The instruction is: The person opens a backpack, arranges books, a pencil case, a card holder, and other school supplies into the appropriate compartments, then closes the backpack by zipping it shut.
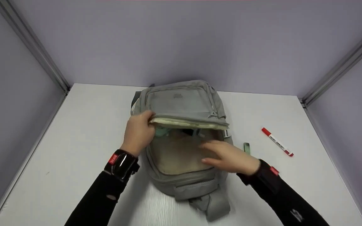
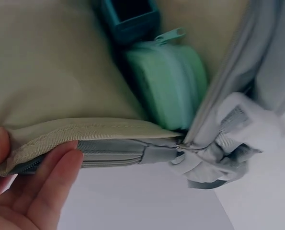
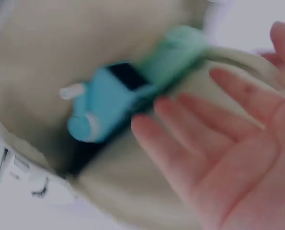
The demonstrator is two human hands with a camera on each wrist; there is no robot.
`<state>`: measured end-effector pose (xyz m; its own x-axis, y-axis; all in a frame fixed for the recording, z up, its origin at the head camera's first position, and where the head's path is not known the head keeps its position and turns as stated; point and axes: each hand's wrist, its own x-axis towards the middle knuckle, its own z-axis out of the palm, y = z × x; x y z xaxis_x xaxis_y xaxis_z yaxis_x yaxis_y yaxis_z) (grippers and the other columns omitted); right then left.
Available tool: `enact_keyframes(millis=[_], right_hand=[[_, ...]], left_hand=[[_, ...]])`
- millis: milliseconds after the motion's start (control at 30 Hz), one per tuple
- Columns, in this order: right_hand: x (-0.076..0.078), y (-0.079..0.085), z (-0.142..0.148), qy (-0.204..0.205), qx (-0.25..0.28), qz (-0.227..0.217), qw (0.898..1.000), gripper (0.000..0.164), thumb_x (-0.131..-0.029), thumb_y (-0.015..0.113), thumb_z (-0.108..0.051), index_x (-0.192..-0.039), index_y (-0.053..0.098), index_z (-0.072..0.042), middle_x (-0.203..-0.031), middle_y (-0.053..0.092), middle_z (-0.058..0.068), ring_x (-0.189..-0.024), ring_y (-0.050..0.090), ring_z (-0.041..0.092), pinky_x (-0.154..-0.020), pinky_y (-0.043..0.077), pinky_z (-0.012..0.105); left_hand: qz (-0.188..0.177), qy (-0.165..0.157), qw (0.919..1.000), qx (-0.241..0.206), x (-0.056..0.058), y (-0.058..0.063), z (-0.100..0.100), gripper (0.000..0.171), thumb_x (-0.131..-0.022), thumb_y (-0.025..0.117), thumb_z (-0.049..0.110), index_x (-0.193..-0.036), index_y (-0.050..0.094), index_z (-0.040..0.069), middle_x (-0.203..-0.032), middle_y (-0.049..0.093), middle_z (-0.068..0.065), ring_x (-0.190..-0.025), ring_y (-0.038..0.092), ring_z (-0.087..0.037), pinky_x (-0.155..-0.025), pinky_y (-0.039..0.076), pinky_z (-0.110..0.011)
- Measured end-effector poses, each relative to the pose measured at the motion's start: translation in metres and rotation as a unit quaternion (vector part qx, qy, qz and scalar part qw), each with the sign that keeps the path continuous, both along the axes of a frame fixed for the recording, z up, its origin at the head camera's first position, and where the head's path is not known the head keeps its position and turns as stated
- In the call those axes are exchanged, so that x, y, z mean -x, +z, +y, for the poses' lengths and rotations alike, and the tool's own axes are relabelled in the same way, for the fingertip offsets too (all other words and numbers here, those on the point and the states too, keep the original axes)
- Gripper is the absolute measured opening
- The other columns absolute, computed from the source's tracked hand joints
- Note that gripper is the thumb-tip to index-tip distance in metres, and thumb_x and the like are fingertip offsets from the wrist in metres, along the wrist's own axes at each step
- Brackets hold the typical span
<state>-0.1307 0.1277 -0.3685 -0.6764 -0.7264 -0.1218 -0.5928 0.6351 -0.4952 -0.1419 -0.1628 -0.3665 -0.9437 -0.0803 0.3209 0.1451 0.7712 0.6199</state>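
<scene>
On a white table (image 1: 86,138), the left hand (image 1: 139,132) pinches a backpack flap (image 1: 178,106), the right hand (image 1: 229,157) loosely outstretched.

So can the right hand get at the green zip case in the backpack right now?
Probably yes: the left hand holds the flap up, the right hand is empty and close by, and nothing seems to cover the green zip case, though the blue item sits close beside it.
</scene>
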Motion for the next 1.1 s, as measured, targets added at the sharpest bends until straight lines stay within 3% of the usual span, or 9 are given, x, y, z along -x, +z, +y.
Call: enact_keyframes(millis=[100,200,367,500,600,700,900,1000,1100], right_hand=[[-0.025,0.000,0.028,-0.031,0.040,-0.026,0.998,0.038,-0.102,0.056,-0.032,-0.127,0.062,-0.005,-0.125,0.067,0.011,-0.117,0.063,0.030,-0.098,0.050,0.047],[-0.046,-0.010,0.044,-0.091,0.057,-0.025,0.994,0.036,-0.101,0.056,-0.034,-0.123,0.063,-0.007,-0.125,0.067,0.010,-0.118,0.062,0.030,-0.098,0.050,0.048],[-0.082,-0.033,0.038,-0.174,0.063,-0.013,0.983,0.041,-0.098,0.061,-0.033,-0.131,0.059,-0.009,-0.137,0.056,0.016,-0.127,0.056,0.033,-0.101,0.048,0.052],[-0.102,-0.046,0.019,-0.177,0.101,-0.087,0.975,0.052,-0.097,0.061,-0.037,-0.141,0.051,-0.012,-0.133,0.050,0.013,-0.114,0.061,0.027,-0.088,0.055,0.038],[-0.106,-0.054,0.003,-0.189,0.126,-0.139,0.964,0.058,-0.098,0.060,-0.040,-0.146,0.045,-0.012,-0.125,0.046,0.011,-0.104,0.061,0.023,-0.082,0.055,0.030],[-0.104,-0.064,-0.008,-0.208,0.142,-0.129,0.959,0.056,-0.097,0.062,-0.035,-0.145,0.046,-0.009,-0.121,0.044,0.011,-0.102,0.061,0.022,-0.086,0.055,0.032],[-0.097,-0.078,-0.014,-0.192,0.120,-0.080,0.971,0.049,-0.095,0.066,-0.029,-0.136,0.050,-0.007,-0.121,0.041,0.008,-0.099,0.055,0.018,-0.084,0.050,0.027],[-0.089,-0.082,-0.009,-0.180,0.116,-0.084,0.973,0.045,-0.097,0.063,-0.033,-0.132,0.050,-0.009,-0.120,0.040,0.006,-0.100,0.054,0.017,-0.085,0.049,0.027],[-0.079,-0.088,0.001,-0.173,0.119,-0.077,0.975,0.041,-0.097,0.063,-0.034,-0.127,0.052,-0.009,-0.117,0.041,0.003,-0.100,0.056,0.017,-0.087,0.049,0.028]], left_hand=[[0.036,-0.030,0.9986,0.025,-0.017,-0.021,-0.004,0.030,-0.073,0.059,-0.013,-0.097,0.071,0.002,-0.093,0.075,-0.015,-0.087,0.072,-0.032,-0.075,0.057,-0.045],[0.078,-0.067,0.9916,0.078,-0.036,-0.047,-0.009,0.034,-0.073,0.064,-0.013,-0.101,0.072,0.004,-0.103,0.075,-0.015,-0.093,0.073,-0.032,-0.079,0.059,-0.043],[0.154,-0.103,0.9664,0.178,-0.061,-0.093,-0.017,0.039,-0.072,0.077,-0.007,-0.108,0.074,0.007,-0.117,0.073,-0.014,-0.095,0.073,-0.030,-0.076,0.060,-0.039],[0.191,-0.114,0.9496,0.221,-0.067,-0.116,-0.020,0.041,-0.070,0.079,-0.005,-0.109,0.075,0.006,-0.117,0.073,-0.013,-0.091,0.074,-0.027,-0.068,0.059,-0.035],[0.205,-0.118,0.9424,0.236,-0.068,-0.122,-0.020,0.042,-0.068,0.079,-0.006,-0.108,0.076,0.005,-0.116,0.074,-0.014,-0.087,0.074,-0.025,-0.067,0.058,-0.033],[0.208,-0.121,0.9399,0.242,-0.069,-0.125,-0.021,0.043,-0.066,0.079,-0.007,-0.108,0.076,0.004,-0.115,0.074,-0.015,-0.085,0.074,-0.025,-0.066,0.058,-0.032],[0.196,-0.114,0.9373,0.265,-0.079,-0.125,-0.020,0.040,-0.068,0.079,-0.003,-0.107,0.076,0.004,-0.114,0.074,-0.015,-0.080,0.074,-0.024,-0.058,0.055,-0.031],[0.193,-0.104,0.9349,0.279,-0.086,-0.123,-0.015,0.040,-0.066,0.079,-0.002,-0.105,0.077,0.004,-0.112,0.075,-0.015,-0.067,0.071,-0.022,-0.051,0.050,-0.029],[0.187,-0.093,0.9307,0.300,-0.096,-0.119,-0.004,0.039,-0.063,0.077,-0.001,-0.102,0.077,0.004,-0.109,0.076,-0.016,-0.049,0.058,-0.016,-0.044,0.043,-0.028]])
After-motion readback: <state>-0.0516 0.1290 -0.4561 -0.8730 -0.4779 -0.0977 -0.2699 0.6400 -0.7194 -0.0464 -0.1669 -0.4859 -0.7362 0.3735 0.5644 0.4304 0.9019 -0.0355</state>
